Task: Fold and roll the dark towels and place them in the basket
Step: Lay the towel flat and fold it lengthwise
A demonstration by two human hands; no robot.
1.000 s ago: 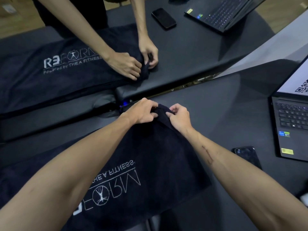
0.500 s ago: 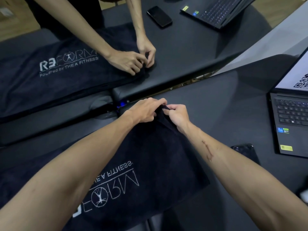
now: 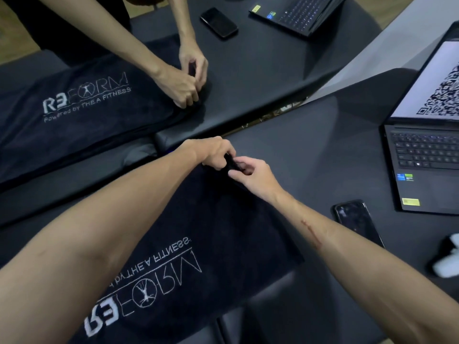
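A: What is the biggest thing here?

B: The padded black bench (image 3: 285,150). On it lies the dark towel (image 3: 198,232), folded in a long strip with white letters, running from under the fingers back toward the person. A second towel (image 3: 87,112) lies on the other bench (image 3: 260,78) beyond the fingers, where another person's hands (image 3: 188,78) work on its end.

A: How will the towel handle, you think?

B: I judge it soft, light and limp, not slippery. It bends anywhere, so the hold must be at the narrow far end, both corners together, to start a tight roll.

A: And the hands?

B: Both arms reach forward and meet at that end. The left hand (image 3: 213,152) has its fingers curled over the bunched edge, knuckles up. The right hand (image 3: 250,173) pinches the same edge between thumb and fingers, just beside the left.

A: Smaller things?

B: To the right of the fingers an open laptop (image 3: 422,157) and a phone (image 3: 357,222); beyond them another laptop (image 3: 298,13) and phone (image 3: 218,22). No basket is visible.
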